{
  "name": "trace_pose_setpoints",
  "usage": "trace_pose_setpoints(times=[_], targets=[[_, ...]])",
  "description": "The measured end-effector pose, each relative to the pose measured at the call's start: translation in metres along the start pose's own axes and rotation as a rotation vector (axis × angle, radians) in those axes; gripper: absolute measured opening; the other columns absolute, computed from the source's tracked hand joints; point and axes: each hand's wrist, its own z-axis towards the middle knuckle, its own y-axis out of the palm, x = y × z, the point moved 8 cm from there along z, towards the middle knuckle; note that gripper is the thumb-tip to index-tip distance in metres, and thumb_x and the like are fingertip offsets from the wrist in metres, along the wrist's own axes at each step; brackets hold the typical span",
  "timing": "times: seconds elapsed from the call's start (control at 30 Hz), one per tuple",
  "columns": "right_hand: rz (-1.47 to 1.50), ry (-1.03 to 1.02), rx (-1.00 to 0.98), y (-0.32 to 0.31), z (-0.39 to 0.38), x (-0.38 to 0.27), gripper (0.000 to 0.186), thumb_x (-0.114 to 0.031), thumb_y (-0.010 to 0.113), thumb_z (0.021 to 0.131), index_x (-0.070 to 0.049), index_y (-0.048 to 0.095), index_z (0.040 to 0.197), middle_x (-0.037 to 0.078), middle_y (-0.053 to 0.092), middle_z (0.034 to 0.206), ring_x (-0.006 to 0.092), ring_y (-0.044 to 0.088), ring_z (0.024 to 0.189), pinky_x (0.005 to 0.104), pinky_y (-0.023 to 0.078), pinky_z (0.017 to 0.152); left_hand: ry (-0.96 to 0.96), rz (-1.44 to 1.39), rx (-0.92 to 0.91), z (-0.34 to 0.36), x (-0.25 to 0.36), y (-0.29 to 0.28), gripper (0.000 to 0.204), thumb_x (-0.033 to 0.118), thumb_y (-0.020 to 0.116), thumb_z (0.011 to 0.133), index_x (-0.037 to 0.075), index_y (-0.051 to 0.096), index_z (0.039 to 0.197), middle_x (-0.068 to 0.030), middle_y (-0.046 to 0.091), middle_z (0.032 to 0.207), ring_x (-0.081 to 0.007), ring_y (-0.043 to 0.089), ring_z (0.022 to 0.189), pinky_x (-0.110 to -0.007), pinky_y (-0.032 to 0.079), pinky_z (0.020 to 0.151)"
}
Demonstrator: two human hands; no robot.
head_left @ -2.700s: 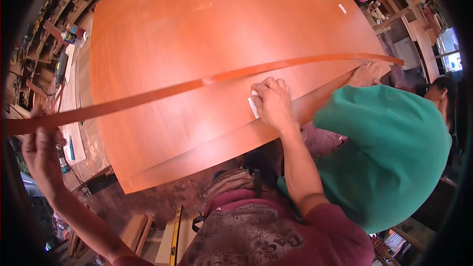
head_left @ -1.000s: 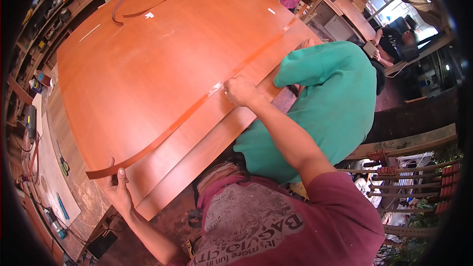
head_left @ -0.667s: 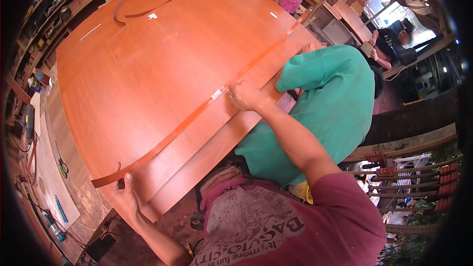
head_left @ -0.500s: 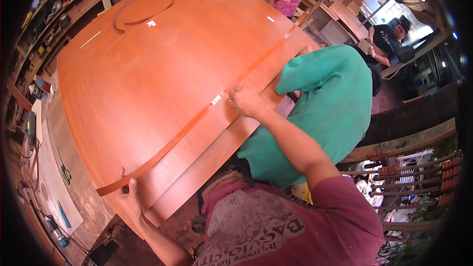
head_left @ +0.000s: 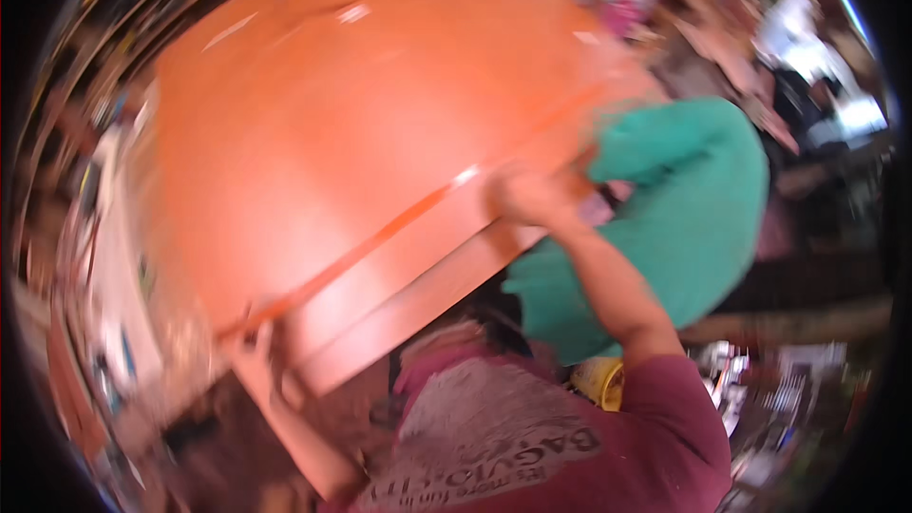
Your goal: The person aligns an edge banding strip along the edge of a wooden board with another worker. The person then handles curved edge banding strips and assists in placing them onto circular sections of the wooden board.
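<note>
From my remote station I record the orange-brown strip running diagonally across the glossy panel, parallel to and a little inward of its near edge, with a bright patch part-way along. The left hand grasps the strip's near end, its thumb and fingers appearing to lie on either side of it at the panel's left corner. The right hand is curled just beside the strip, past the bright patch; motion blur prevents me from telling whether it is clenched on anything or touching the strip. Nor can I confirm that the strip lies flat throughout, as its far end fades toward the green-clad leg. In my judgement, good handling here calls for light, even tension from the left hand, the strip drawn straight without twist, and the right hand pressing or wiping along its length rather than across it. I note a risk: a thin strip like this could buckle or kink if the grasped end is lifted sharply.
</note>
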Motion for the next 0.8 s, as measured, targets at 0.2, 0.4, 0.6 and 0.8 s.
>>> trace_pose_setpoints(times=[0.2, 0.4, 0.6, 0.8], targets=[[0.494, -0.068, -0.054, -0.071, -0.037, -0.008, 0.010, -0.008, 0.059, 0.080, 0.001, 0.059, 0.078, 0.022, 0.062, 0.078, 0.0390, 0.061, 0.074, 0.0454, 0.049, 0.067, 0.040, -0.212, -0.006, -0.013, 0.000, 0.016, 0.058, 0.004, 0.076, 0.081, -0.002, 0.054, 0.134, -0.0019, 0.062, 0.096, -0.0091, 0.056, 0.079, -0.024, 0.046, 0.071], [0.932, -0.037, -0.128, -0.075, -0.088, -0.002, 0.010, -0.011, 0.064, 0.074, -0.002, 0.062, 0.076, 0.015, 0.061, 0.075, 0.0251, 0.060, 0.073, 0.0398, 0.049, 0.069, -0.026, -0.117, 0.013, -0.052, -0.024, 0.010, 0.056, 0.003, 0.073, 0.085, -0.007, 0.050, 0.135, -0.0058, 0.064, 0.100, -0.0109, 0.061, 0.087, -0.025, 0.051, 0.080], [0.706, 0.189, -0.205, -0.045, -0.124, 0.019, 0.020, -0.019, 0.067, 0.076, 0.001, 0.064, 0.076, 0.020, 0.063, 0.069, 0.0370, 0.064, 0.066, 0.0459, 0.049, 0.063, 0.012, -0.050, -0.145, -0.095, -0.009, 0.048, 0.053, 0.007, 0.077, 0.081, -0.004, 0.058, 0.129, -0.0020, 0.064, 0.091, -0.0066, 0.056, 0.074, -0.020, 0.047, 0.064], [0.738, 0.339, -0.215, -0.063, -0.170, 0.037, 0.023, -0.021, 0.069, 0.080, 0.000, 0.061, 0.077, 0.020, 0.065, 0.072, 0.0374, 0.065, 0.069, 0.0454, 0.049, 0.064, 0.024, -0.069, -0.539, -0.103, 0.006, 0.154, 0.040, -0.001, 0.076, 0.081, -0.001, 0.065, 0.119, -0.0040, 0.066, 0.096, -0.0095, 0.060, 0.081, -0.024, 0.050, 0.074]])
